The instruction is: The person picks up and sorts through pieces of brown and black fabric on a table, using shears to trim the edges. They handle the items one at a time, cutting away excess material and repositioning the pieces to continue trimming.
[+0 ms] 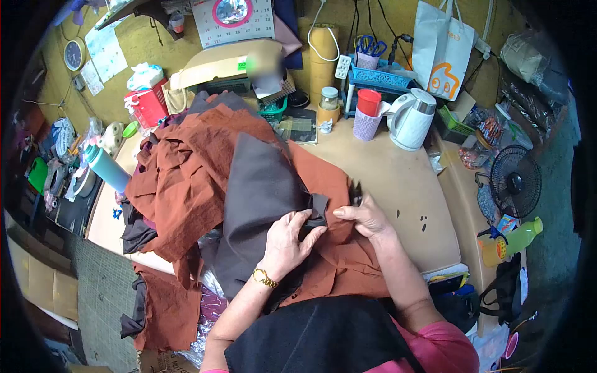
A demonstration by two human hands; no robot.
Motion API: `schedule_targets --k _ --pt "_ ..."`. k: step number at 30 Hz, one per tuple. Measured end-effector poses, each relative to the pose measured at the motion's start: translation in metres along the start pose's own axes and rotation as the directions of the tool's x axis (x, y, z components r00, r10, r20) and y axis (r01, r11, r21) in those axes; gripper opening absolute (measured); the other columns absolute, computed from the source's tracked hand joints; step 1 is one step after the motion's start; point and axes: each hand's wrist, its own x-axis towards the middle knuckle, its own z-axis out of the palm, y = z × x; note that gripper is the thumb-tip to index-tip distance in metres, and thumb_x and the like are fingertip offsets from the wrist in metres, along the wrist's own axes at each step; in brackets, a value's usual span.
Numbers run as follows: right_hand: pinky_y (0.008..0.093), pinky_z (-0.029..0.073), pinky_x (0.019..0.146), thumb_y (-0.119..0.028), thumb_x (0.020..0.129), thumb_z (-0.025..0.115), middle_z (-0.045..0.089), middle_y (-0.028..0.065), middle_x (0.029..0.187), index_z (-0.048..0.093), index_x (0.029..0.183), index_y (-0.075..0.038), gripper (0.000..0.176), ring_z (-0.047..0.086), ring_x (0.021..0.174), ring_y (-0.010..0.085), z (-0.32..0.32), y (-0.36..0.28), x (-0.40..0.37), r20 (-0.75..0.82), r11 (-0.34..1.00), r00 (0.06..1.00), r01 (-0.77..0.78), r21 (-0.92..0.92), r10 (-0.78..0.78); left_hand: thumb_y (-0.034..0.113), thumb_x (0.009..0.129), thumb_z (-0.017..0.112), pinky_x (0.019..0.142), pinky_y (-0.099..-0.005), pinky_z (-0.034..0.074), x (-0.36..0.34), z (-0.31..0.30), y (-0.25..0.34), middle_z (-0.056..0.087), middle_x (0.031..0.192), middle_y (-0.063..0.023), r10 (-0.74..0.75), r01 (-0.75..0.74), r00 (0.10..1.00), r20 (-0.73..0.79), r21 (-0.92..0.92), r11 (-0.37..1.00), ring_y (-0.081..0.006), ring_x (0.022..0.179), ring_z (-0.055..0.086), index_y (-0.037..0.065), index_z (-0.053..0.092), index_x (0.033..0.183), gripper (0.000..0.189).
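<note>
My left hand (287, 241), with a gold watch at the wrist, pinches the edge of a dark grey cloth (260, 186) between thumb and fingers. Close beside it, my right hand (365, 219) is closed around small black thread snips (356, 193), whose two dark blades point upward and are a little blurred. The grey cloth lies over rust-brown cloth (323, 177), which spreads under both hands. A large crumpled heap of rust-brown cloth (183, 183) rises to the left on the table. My palm hides part of the snips.
On the tan table (398, 180) stand a white kettle (413, 119), a lilac cup (368, 124) and a blue-green bottle (106, 168). A black fan (515, 180) is at the right. Several small dark scraps (424, 224) lie right of my right hand. More rust cloth (168, 308) hangs at lower left.
</note>
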Motion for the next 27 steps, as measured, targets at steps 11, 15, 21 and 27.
schedule_targets --k 11,15,21,27 --pt "0.0230 0.047 0.077 -0.005 0.083 0.076 0.066 -0.0036 0.091 0.068 0.095 -0.003 0.015 0.056 0.084 0.0025 0.061 -0.081 0.000 0.326 0.856 0.925 0.325 -0.402 -0.198 0.039 0.078 0.076 0.110 -0.0507 0.023 0.034 -0.056 0.035 0.065 0.114 -0.0059 0.246 -0.227 0.969 -0.022 0.315 0.922 -0.0265 0.110 0.058 0.011 0.063 0.112 0.046" --pt "0.0194 0.044 0.070 -0.003 0.085 0.073 0.063 -0.0049 0.084 0.064 0.090 -0.004 0.011 0.054 0.079 0.0010 0.067 -0.098 -0.004 0.265 0.701 0.934 0.355 -0.618 -0.239 0.040 0.085 0.069 0.113 -0.0573 0.021 0.047 -0.062 0.018 0.059 0.089 -0.0052 0.191 -0.266 0.949 0.251 0.307 0.914 -0.0254 0.095 0.058 0.009 0.056 0.129 0.056" --pt "0.0195 0.031 0.056 -0.007 0.084 0.075 0.050 -0.0091 0.069 0.055 0.078 -0.009 0.021 0.040 0.063 -0.0010 0.060 -0.097 -0.003 0.293 0.675 0.897 0.441 -0.592 -0.330 0.036 0.085 0.069 0.112 -0.0562 0.025 0.064 -0.050 0.016 0.063 0.102 -0.0110 0.340 -0.373 0.917 0.207 0.149 0.916 -0.0296 0.100 0.061 0.007 0.067 0.096 0.031" --pt "0.0209 0.039 0.065 -0.003 0.073 0.080 0.053 -0.0045 0.077 0.058 0.081 -0.007 0.023 0.046 0.071 0.0036 0.044 -0.094 0.003 0.075 0.629 0.923 0.314 -0.711 -0.377 0.024 0.082 0.074 0.077 -0.0422 0.047 0.052 -0.041 0.007 0.062 0.083 -0.0094 0.263 -0.280 0.948 0.181 0.075 0.957 -0.0325 0.076 0.060 0.014 0.071 0.095 0.017"
